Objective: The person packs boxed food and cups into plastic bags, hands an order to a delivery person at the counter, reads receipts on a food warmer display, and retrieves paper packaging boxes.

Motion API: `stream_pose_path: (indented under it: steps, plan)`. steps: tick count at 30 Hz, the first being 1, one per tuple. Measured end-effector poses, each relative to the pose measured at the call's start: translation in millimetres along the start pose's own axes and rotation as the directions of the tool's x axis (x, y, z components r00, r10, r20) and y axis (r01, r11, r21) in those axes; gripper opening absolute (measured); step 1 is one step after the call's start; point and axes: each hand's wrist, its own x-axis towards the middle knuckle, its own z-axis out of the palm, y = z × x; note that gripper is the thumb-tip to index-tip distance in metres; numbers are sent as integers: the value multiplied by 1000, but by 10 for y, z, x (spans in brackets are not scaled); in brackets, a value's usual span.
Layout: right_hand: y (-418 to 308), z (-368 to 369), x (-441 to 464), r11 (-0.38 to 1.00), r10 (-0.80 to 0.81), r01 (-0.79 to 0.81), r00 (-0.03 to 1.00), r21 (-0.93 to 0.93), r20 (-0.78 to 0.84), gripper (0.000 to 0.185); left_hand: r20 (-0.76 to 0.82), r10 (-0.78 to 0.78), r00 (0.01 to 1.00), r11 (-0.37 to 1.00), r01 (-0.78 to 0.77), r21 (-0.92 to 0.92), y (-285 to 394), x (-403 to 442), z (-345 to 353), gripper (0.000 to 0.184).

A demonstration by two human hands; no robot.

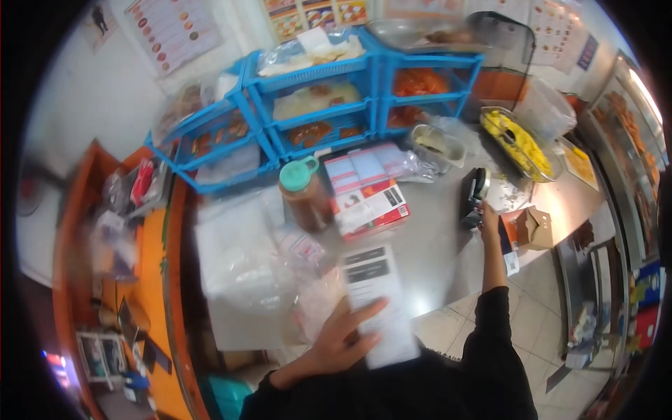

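My left hand holds a long white printed receipt in front of my body, its fingers pressed across the paper's lower part. The receipt has dark printed blocks near its top. My right hand reaches out over the counter's right side. It is closed on the near end of a black stapler-like tool, whose exact kind is blurred. Close to that hand stands a small brown cardboard box. Beyond the receipt lies a red and white box, next to a brown sauce bottle with a teal lid.
Blue stacked baskets with food line the back wall. A metal tray of yellow food and a small metal container sit at the back right. Clear plastic bags cover the counter's left. At far right is a lit display case.
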Motion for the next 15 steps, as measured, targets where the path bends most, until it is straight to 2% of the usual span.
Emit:
stream_pose_path:
  steps: [1, 2, 3, 4, 5, 6, 7, 8, 10, 11, 13, 14, 15]
  plan:
    - [99, -34, 72, 971, 56, -75, 994, 228, 91, 30, -44, -257, 966, 965, 253, -67, -84, 15, 228, 35]
    - [138, -84, 134, 905, 86, -156, 978, 395, 188, 28, -76, -492, 867, 866, 478, -149, -285, -12, 419, 35]
    - [159, -114, 167, 891, 65, -140, 981, 432, 184, 28, -188, -569, 801, 822, 553, -134, -480, -52, 534, 33]
    - [147, -134, 177, 874, 41, -121, 983, 470, 177, 27, -213, -579, 787, 815, 564, -133, -686, -158, 590, 33]
    - [34, -137, 22, 895, -58, -4, 991, 445, 124, 26, -342, -464, 817, 820, 542, 182, -874, -326, 600, 32]
    - [-26, -130, -169, 902, -154, 111, 985, 417, 73, 26, -416, -323, 850, 714, 508, 482, -950, -448, 578, 31]
    - [123, -164, -190, 945, -157, 122, 983, 305, 91, 26, -401, -407, 821, 692, 563, 451, -943, -488, 548, 31]
    - [264, -198, -236, 972, -162, 140, 981, 187, 109, 26, -419, -416, 807, 677, 582, 450, -910, -502, 550, 31]
    - [488, -144, -405, 973, -129, 83, 970, 217, 207, 29, -402, -336, 852, 643, 520, 563, -845, -497, 566, 32]
    - [484, -128, -426, 956, -85, 7, 964, 293, 254, 32, -419, -349, 838, 630, 541, 558, -838, -495, 586, 32]
    - [411, -71, -427, 947, -60, -33, 960, 321, 275, 32, -413, -233, 881, 565, 468, 679, -827, -501, 596, 34]
    - [407, -36, -434, 929, -44, -59, 962, 365, 269, 32, -417, -242, 876, 556, 478, 680, -842, -528, 575, 34]
    - [693, -49, -182, 961, -57, -21, 960, 274, 273, 30, -361, -244, 900, 566, 434, 701, -887, -547, 556, 36]
